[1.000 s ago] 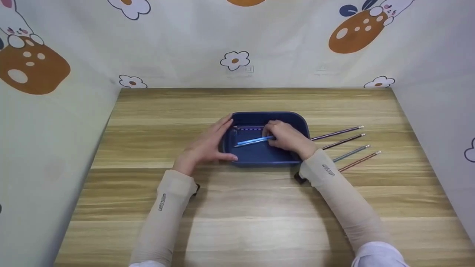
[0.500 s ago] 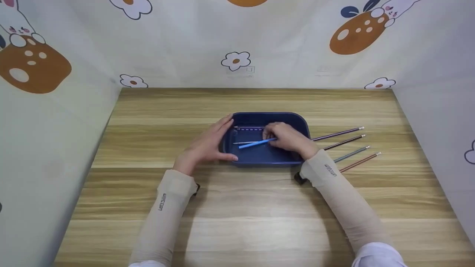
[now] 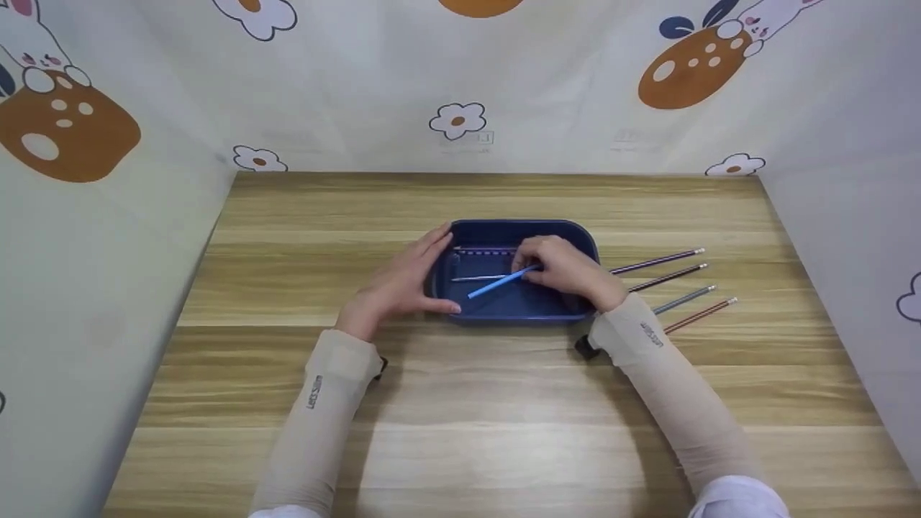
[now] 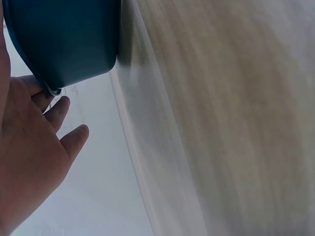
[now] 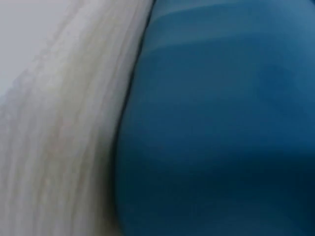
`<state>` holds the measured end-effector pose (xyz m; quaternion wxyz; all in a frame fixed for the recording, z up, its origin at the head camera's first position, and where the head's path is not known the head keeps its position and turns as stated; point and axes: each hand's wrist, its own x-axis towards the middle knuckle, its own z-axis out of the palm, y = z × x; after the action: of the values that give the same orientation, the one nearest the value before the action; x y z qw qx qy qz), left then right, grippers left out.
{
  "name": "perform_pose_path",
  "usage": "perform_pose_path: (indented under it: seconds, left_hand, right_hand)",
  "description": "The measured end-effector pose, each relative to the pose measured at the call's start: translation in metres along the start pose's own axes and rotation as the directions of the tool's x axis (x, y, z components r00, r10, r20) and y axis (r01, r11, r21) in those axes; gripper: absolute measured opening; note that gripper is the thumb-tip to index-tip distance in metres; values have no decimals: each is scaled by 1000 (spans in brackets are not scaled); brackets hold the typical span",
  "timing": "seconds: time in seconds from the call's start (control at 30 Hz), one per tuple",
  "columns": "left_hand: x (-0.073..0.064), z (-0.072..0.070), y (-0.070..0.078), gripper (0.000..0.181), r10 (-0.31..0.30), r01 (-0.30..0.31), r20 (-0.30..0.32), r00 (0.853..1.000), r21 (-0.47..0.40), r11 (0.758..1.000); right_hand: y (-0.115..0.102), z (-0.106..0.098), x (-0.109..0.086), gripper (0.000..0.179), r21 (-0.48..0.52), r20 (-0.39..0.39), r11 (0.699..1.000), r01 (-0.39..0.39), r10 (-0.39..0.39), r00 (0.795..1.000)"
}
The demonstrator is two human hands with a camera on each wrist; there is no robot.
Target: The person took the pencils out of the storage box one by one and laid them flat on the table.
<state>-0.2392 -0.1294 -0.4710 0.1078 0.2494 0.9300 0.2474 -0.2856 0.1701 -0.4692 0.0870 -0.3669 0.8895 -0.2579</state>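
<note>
A dark blue rectangular bin (image 3: 518,316) sits on the table in the head view. My left hand (image 3: 406,277) rests against its left end, fingers along the far corner and thumb on the near rim. In the left wrist view, the left hand's (image 4: 37,147) fingers touch the bin's (image 4: 64,39) rim. My right hand (image 3: 565,266) reaches into the bin and pinches a light blue pencil (image 3: 500,283), tilted with its free end toward the near left. Behind it lies a thin silvery pencil (image 3: 478,278), and farther back a purple patterned pencil (image 3: 483,250). The right fingertips are partly hidden.
Several pencils lie fanned out on the wooden table (image 3: 460,403) right of the bin, among them a reddish pencil (image 3: 701,315) and a teal pencil (image 3: 687,298). The right forearm passes over their left ends. A patterned curtain (image 3: 360,93) stands behind the table.
The light blue pencil's free end has swung toward the near side, away from the silvery pencil it lay beside. The right hand has shifted slightly right; the left hand stays put.
</note>
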Motion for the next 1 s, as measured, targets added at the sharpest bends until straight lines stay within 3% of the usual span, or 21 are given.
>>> perform_pose_path:
  seconds: [0.17,0.4,0.77,1.0]
  left_hand:
    - [0,-1,0,120,-2,2,3,1000,-11,1000]
    - [0,0,0,122,17,-17,1,1000,-5,1000]
    - [-1,0,1,121,-7,8,5,1000,-19,1000]
    - [-1,1,0,120,-11,12,8,1000,-14,1000]
  right_hand:
    - [-3,-6,-5,8,-4,-8,1000,-4,4,1000]
    - [-7,-14,-12,9,-25,-42,999,47,-48,998]
    - [-12,-26,-23,11,-7,-81,996,85,-86,993]
    - [-11,-37,-32,12,15,-88,998,55,-53,995]
